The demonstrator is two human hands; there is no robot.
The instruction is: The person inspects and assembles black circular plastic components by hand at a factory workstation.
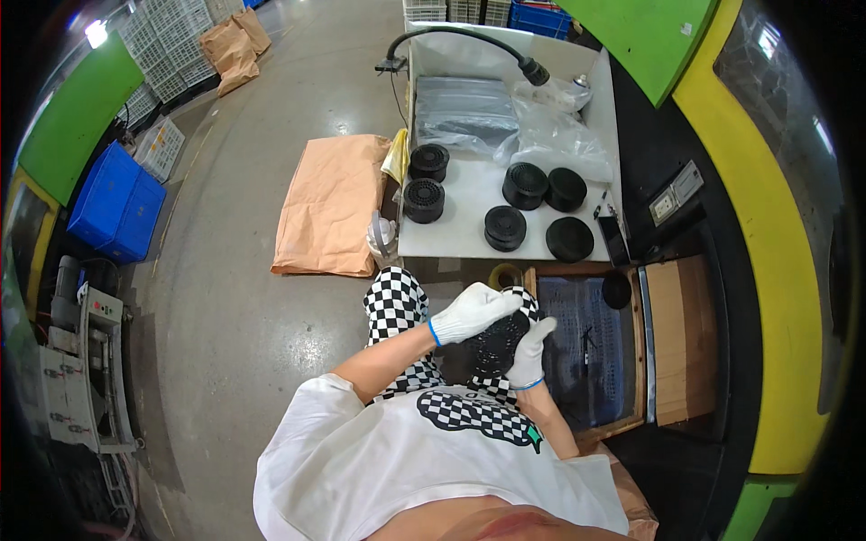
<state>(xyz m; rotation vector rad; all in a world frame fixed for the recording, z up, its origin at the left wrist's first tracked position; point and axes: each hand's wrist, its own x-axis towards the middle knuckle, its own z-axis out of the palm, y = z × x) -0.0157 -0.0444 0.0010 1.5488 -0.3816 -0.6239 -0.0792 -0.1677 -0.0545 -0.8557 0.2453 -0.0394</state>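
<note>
A black round plastic part with a perforated face (499, 344) is held low over my checkered trousers. My right hand (530, 354), in a white glove, grips its right edge with the thumb raised. My left hand (475, 313), also gloved, is closed at the part's upper left edge; what its fingers hold, if anything, is hidden. Ahead, several black round parts stand on the white table, among them one with a ribbed top (525, 186), a smooth-topped one (569, 240) and a perforated one (423, 200) at the left.
The white table (465, 236) carries grey sheets in plastic (465, 113), clear bags (564, 135) and a black gooseneck lamp (469, 32). To my right, a wooden-framed blue crate (582, 361) holds another black part (616, 289). Brown paper (329, 203) lies left of the table.
</note>
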